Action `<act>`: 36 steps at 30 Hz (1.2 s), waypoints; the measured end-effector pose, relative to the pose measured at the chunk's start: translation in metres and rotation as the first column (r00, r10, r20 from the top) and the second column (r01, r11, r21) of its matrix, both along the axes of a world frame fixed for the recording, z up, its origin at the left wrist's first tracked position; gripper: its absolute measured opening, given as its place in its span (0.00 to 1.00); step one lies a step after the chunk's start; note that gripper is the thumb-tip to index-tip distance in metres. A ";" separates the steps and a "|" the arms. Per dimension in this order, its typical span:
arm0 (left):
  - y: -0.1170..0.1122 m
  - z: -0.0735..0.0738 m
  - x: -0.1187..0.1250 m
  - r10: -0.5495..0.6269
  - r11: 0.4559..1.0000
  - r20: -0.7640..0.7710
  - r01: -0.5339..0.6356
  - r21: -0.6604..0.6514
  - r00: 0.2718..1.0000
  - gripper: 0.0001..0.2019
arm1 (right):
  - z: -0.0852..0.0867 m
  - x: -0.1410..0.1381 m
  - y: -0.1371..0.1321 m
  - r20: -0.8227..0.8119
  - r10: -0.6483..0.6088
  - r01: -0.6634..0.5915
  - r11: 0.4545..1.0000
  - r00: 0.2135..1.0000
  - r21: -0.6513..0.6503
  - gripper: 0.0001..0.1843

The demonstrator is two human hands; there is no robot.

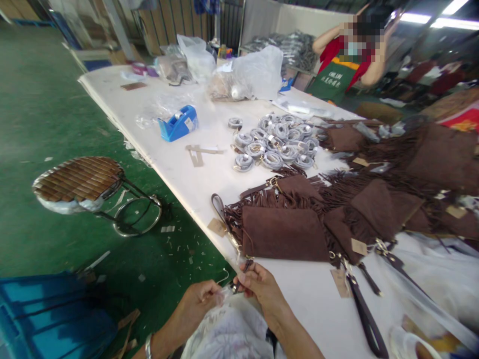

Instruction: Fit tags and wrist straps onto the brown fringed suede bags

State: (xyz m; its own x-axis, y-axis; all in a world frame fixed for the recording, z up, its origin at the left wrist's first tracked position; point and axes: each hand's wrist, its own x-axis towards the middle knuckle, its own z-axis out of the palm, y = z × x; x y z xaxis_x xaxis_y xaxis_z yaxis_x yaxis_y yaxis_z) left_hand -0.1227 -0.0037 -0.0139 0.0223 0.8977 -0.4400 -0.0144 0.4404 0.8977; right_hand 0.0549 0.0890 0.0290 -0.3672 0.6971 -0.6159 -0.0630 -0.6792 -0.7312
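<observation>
My left hand (200,299) and my right hand (260,285) meet at the near edge of the white table (175,164). Both are closed in a pinch. The right hand grips the dark strap end with its metal clasp (241,274) of a brown suede fringed bag (284,232). The left hand pinches thin clear plastic (224,294) at the strap's tip. A paper tag (217,227) hangs on the bag's looped strap. White plastic wrap (228,331) lies bunched below my hands.
More brown fringed bags (374,204) pile to the right. Several coiled grey straps (277,142) lie mid-table beside a blue tape dispenser (178,123). Plastic bags (258,72) sit at the far end near a person in a green apron (337,75). A woven stool (80,180) and blue crate (52,314) stand on the green floor.
</observation>
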 end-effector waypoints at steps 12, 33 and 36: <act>0.000 0.006 0.006 0.013 0.999 -0.033 -0.014 -0.029 0.999 0.10 | -0.017 -0.013 -0.010 0.119 -0.135 0.123 0.987 0.984 0.106 0.29; 0.016 0.009 0.044 0.205 0.976 0.230 -0.181 -0.121 0.951 0.17 | -0.026 -0.007 -0.014 0.164 -0.046 0.024 0.991 0.985 0.130 0.23; 0.023 0.008 0.052 0.233 0.969 0.280 -0.199 -0.147 0.931 0.19 | -0.024 0.001 -0.010 0.184 0.036 -0.060 0.991 0.982 0.122 0.21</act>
State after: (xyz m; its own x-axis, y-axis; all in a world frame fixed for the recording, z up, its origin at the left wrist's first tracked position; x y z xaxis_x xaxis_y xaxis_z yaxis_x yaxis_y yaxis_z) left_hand -0.0705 0.0195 -0.0061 -0.0231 0.8395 -0.5428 -0.3755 0.4959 0.7830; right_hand 0.0559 0.0787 0.0047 -0.2924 0.7579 -0.5832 0.1088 -0.5795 -0.8076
